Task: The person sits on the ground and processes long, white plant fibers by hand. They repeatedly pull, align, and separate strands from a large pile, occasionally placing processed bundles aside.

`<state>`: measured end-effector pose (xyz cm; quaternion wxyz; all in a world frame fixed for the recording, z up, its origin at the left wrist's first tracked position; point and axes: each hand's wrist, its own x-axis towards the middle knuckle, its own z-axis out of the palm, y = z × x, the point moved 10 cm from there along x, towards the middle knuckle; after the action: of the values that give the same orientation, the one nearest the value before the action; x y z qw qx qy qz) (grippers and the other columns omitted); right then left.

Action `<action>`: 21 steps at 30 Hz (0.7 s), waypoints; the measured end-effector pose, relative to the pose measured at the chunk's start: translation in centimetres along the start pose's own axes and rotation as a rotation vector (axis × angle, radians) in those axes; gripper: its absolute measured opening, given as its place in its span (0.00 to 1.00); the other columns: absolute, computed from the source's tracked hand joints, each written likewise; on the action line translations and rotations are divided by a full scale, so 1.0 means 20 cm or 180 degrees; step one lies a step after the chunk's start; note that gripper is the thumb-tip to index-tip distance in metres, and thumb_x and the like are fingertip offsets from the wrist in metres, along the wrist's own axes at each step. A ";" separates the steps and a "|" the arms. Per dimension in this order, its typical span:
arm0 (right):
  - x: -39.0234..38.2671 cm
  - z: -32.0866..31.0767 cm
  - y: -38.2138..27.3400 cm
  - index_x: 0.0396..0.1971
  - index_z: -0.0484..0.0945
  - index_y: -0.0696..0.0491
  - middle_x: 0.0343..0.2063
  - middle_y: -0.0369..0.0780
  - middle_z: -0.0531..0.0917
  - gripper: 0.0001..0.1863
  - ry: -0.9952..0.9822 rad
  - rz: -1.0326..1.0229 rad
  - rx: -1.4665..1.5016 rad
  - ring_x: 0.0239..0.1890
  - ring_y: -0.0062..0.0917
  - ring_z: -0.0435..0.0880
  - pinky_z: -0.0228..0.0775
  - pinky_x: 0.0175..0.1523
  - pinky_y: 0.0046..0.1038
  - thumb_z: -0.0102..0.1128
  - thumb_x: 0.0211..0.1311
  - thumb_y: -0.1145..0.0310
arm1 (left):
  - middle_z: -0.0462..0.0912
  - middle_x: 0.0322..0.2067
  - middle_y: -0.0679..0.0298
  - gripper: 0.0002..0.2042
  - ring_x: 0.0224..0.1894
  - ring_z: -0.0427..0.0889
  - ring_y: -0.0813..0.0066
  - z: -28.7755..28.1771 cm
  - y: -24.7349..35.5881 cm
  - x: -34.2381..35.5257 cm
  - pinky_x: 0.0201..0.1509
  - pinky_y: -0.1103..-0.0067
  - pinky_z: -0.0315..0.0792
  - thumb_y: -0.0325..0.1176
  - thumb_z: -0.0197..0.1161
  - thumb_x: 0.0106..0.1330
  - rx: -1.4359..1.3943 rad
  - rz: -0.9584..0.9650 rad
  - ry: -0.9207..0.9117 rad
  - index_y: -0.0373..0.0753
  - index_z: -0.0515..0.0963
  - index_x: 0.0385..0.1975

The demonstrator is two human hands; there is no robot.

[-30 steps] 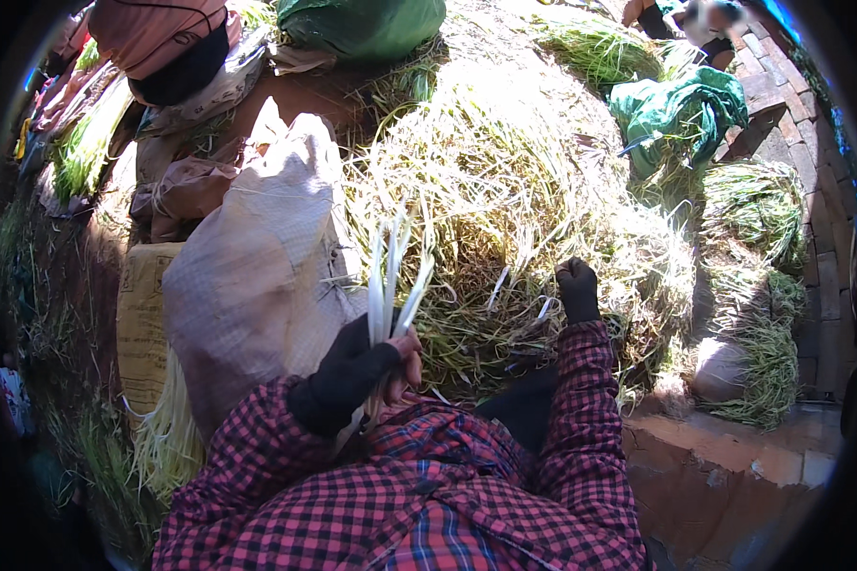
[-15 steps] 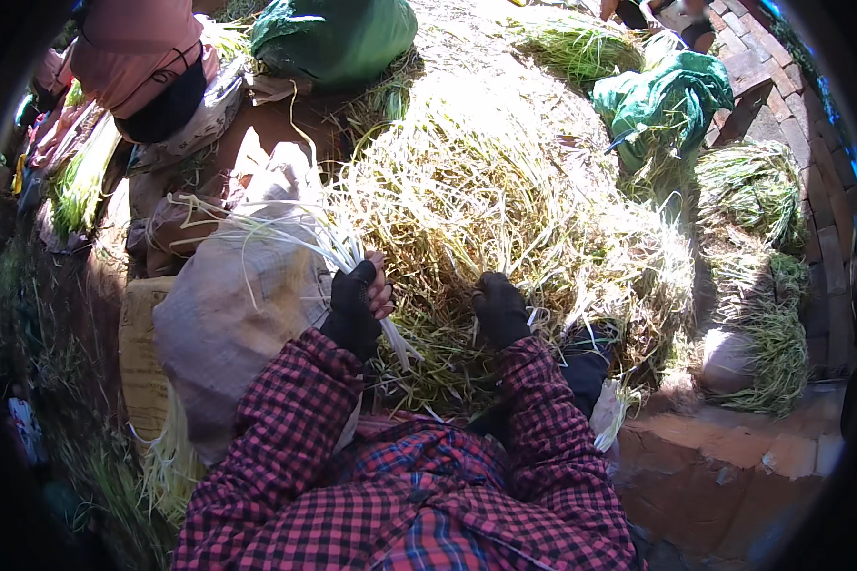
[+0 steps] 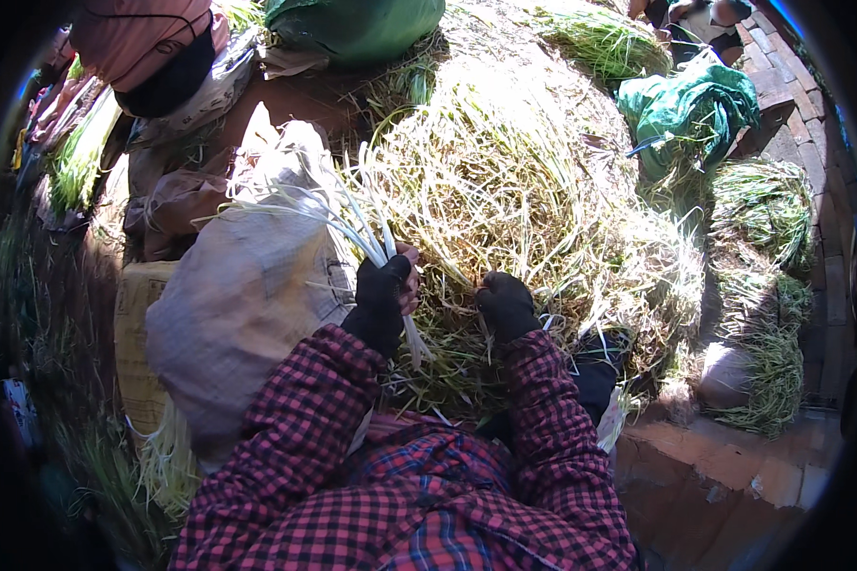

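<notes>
My left hand (image 3: 388, 293), in a dark fingerless glove, is closed around a bundle of long pale stalks (image 3: 369, 233). Their white ends fan out up and to the left, while a few tips stick out below the fist. My right hand (image 3: 507, 305), gloved the same way, is closed low at the near edge of a big heap of tangled straw-coloured and green stalks (image 3: 514, 162). What its fingers hold, if anything, is hidden by the glove and the stalks. Some greener stalks lie between the two hands.
A large whitish sack (image 3: 243, 314) bulges beside my left arm, against a yellowish box (image 3: 143, 343). Green bags (image 3: 690, 114) stand farther off. On the right lie grass-like bundles (image 3: 762, 209) beside a brick ledge (image 3: 724, 457). Another person's pink-wrapped shape (image 3: 143, 43) is at the upper left.
My left hand has moved right with the pale bundle, closer to my right hand. The bundle now points more upward. My right hand has barely shifted, and the view has tilted slightly.
</notes>
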<state>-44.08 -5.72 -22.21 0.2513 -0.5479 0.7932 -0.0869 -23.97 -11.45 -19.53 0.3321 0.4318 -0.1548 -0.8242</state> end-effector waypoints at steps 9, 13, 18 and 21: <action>-0.33 -0.25 -0.37 0.23 0.75 0.58 0.17 0.38 0.75 0.08 0.0172 -0.0229 0.1910 0.20 0.21 0.73 0.64 0.29 0.25 0.61 0.47 0.69 | 0.68 0.14 0.67 0.14 0.07 0.59 0.83 0.00 -0.15 0.00 0.08 0.83 0.52 0.25 0.63 0.51 0.0834 0.0100 0.0063 0.39 0.64 0.33; -0.35 -0.20 -0.39 0.22 0.74 0.58 0.16 0.36 0.74 0.06 -0.0027 -0.0413 0.2320 0.21 0.17 0.71 0.63 0.27 0.24 0.59 0.48 0.71 | 0.67 0.13 0.68 0.15 0.07 0.60 0.82 0.00 -0.13 -0.02 0.08 0.82 0.53 0.22 0.64 0.49 0.0797 0.0145 0.0114 0.38 0.65 0.33; -0.26 -0.07 0.14 0.22 0.74 0.57 0.16 0.36 0.74 0.05 0.0286 0.0310 0.1771 0.21 0.17 0.69 0.62 0.26 0.24 0.57 0.50 0.71 | 0.71 0.21 0.66 0.19 0.19 0.72 0.78 0.07 -0.11 -0.04 0.20 0.80 0.69 0.19 0.65 0.44 0.0914 0.0650 -0.0073 0.37 0.67 0.36; -0.25 -0.10 0.08 0.25 0.75 0.58 0.19 0.34 0.76 0.09 0.0145 0.0173 0.1537 0.23 0.18 0.71 0.64 0.29 0.24 0.55 0.55 0.67 | 0.73 0.27 0.66 0.19 0.29 0.76 0.76 0.07 -0.15 -0.03 0.33 0.78 0.74 0.17 0.65 0.43 0.1246 0.0643 -0.0151 0.37 0.68 0.36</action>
<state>-45.00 -0.76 -19.66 0.3593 -0.4483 0.7693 -0.2795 -26.10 -8.90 -19.89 0.3191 0.4508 -0.3620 -0.7509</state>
